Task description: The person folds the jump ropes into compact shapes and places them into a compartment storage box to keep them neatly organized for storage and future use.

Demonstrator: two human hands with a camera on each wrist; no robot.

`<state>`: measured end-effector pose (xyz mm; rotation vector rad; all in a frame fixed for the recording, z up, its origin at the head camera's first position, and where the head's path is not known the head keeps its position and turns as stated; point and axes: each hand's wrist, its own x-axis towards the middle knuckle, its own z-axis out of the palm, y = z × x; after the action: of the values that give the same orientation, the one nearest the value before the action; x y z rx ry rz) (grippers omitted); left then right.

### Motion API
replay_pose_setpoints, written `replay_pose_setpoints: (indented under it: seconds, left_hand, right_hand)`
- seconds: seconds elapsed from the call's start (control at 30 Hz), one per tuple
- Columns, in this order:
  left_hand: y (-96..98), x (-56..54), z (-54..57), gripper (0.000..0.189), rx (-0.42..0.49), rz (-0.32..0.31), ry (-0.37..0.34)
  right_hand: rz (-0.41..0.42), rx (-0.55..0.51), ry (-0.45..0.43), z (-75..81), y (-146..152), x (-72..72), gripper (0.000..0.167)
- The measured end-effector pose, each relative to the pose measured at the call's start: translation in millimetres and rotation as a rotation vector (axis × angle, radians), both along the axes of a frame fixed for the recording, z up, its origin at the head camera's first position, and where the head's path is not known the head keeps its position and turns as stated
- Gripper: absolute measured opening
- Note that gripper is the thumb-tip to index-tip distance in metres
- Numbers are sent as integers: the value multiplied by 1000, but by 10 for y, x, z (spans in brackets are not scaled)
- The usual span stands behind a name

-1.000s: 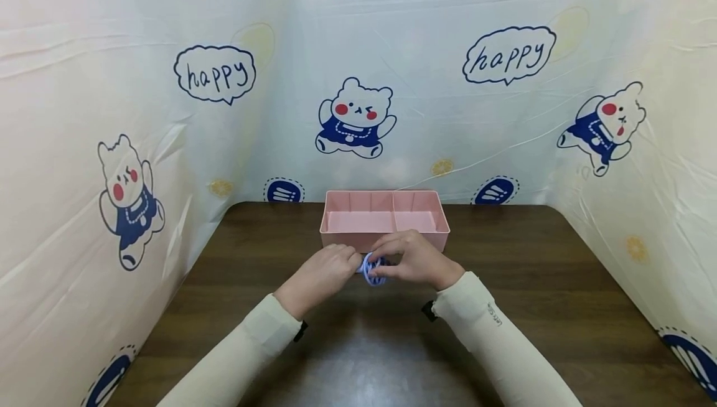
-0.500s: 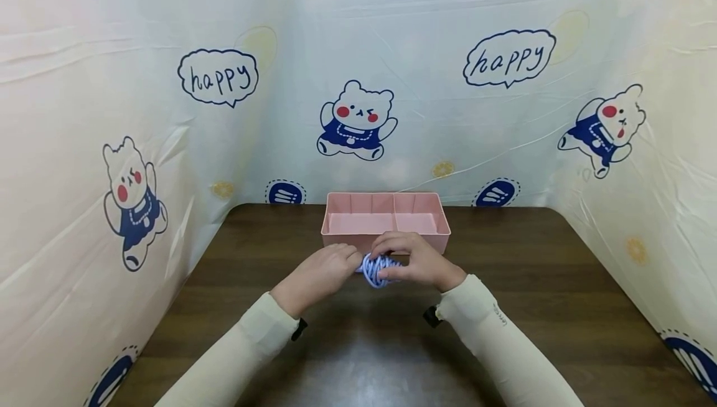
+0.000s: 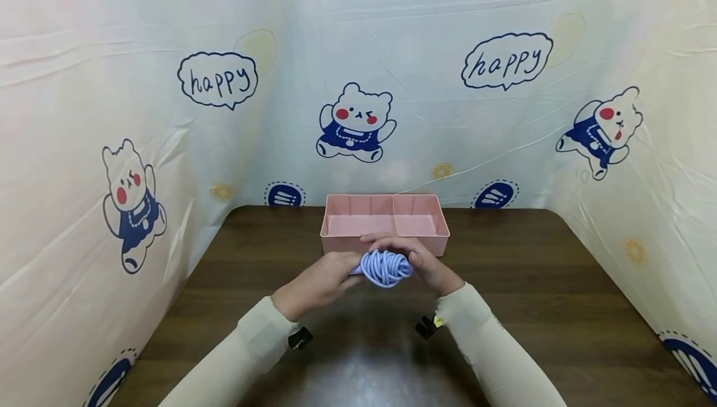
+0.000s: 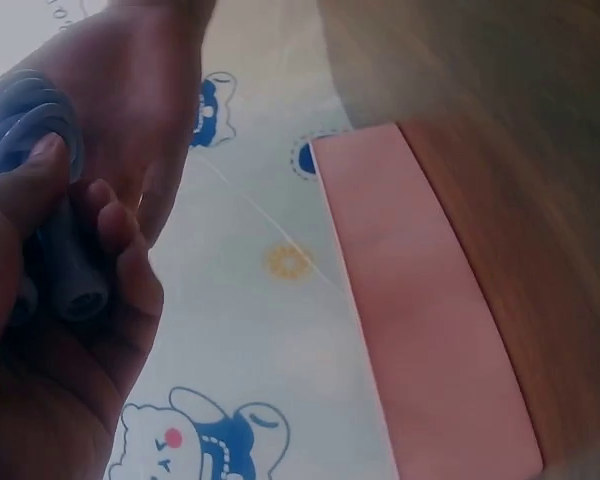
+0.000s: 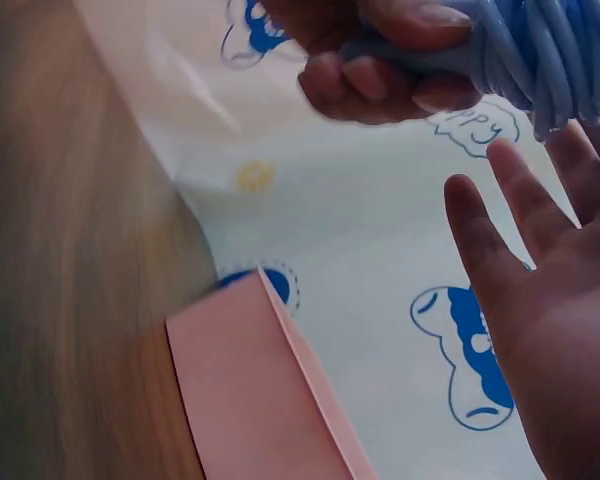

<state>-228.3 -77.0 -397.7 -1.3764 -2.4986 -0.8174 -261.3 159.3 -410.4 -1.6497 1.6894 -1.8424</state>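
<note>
A light blue jump rope (image 3: 385, 268), its cord wound into a thick bundle, is held up over the near side of the pink box. My left hand (image 3: 322, 282) grips its handle end, thumb pressed on top and fingers curled beneath. In the left wrist view, two round handle ends (image 4: 80, 295) stick out of that grip over the palm. My right hand (image 3: 420, 262) is beside the far right end of the bundle, its fingers reaching behind the cord. The right wrist view shows those fingers (image 5: 480, 220) straight and spread just under the cord.
The pink box (image 3: 385, 244), split by a divider into two compartments, stands at the back of the brown wooden table (image 3: 504, 307). A printed cloth (image 3: 426, 127) hangs behind the table and along both sides.
My right hand has uncurled from the cord and moved its fingers behind it, so the wound bundle shows whole. The left hand keeps its hold, turned slightly with thumb visible.
</note>
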Motion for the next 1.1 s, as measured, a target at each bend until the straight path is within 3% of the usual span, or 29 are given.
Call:
replay_pose_setpoints:
  seconds: [0.23,0.37,0.5,0.8,0.97,1.1]
  left_hand:
    - [37,40,27,12,127,0,-242]
    - [65,58,6,8,250,-57,-391]
    - [104,93,7,11,326,-85,-481]
    - [167,137,31,9,381,-38,-536]
    - [185,232,163,14,399,-25,-551]
    - [187,269,198,19,410,-21,-528]
  right_hand:
    - [124,-75,-185,-18,-37,51,84]
    - [103,-61,-275,-19,-27,110,84]
    - [45,-65,-274,-27,-23,141,79]
    - [-15,-234,-274,-121,-89,126,53]
    - [-71,-322,-333,-121,-175,136,52]
    - [-84,-351,-354,-88,-214,156,53]
